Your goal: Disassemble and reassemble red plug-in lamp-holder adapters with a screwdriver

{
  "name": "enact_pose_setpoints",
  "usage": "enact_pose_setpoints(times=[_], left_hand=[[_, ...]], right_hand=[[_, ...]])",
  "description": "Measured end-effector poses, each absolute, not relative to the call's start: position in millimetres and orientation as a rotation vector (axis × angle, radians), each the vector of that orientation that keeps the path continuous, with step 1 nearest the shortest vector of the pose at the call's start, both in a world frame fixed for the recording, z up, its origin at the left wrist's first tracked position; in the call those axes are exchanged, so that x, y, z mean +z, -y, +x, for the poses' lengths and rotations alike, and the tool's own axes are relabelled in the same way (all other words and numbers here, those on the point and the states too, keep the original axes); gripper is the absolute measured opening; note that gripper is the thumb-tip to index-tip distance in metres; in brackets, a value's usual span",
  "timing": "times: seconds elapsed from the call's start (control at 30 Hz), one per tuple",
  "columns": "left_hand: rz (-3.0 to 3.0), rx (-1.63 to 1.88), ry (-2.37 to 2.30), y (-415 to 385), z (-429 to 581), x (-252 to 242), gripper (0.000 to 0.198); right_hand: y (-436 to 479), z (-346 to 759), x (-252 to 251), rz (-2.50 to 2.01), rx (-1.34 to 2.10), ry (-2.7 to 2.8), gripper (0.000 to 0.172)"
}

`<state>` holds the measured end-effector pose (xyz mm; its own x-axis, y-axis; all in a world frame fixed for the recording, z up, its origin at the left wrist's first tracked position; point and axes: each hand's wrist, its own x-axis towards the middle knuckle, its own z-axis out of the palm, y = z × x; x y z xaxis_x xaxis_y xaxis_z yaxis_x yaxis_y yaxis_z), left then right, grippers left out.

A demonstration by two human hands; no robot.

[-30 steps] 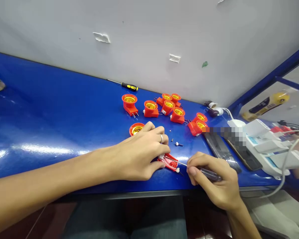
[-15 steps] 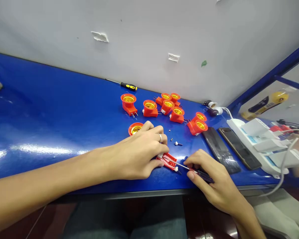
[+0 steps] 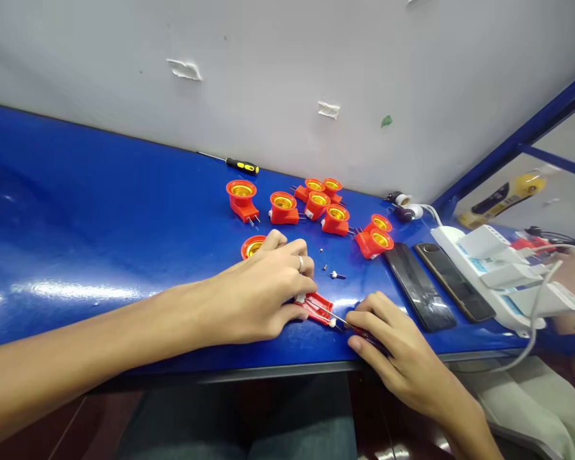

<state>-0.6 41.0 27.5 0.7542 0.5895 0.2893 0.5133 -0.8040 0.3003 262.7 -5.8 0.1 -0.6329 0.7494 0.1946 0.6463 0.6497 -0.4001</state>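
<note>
The left hand (image 3: 253, 291) clamped a red lamp socket (image 3: 316, 308) while the right hand (image 3: 402, 358) gripped a screwdriver (image 3: 367, 333) at a blue workbench's front edge (image 3: 278, 369).

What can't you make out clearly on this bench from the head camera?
Head view:
- Screwdriver handle: mostly hidden by the right hand.
- Open red lamp-socket housing: its left end is hidden by the left hand.
- Red lamp socket: partly covered by the left hand.
- Tiny metal parts: too small to identify.
</note>
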Motion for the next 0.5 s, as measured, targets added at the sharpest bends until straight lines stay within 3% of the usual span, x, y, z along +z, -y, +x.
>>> enact_pose_setpoints(times=[0.5], left_hand=[[2.759, 0.589, -0.877, -38.5, -1.2, 25.3, 0.010]], right_hand=[[5.3, 260.1, -0.6, -1.115, 0.378, 2.540, 0.011]])
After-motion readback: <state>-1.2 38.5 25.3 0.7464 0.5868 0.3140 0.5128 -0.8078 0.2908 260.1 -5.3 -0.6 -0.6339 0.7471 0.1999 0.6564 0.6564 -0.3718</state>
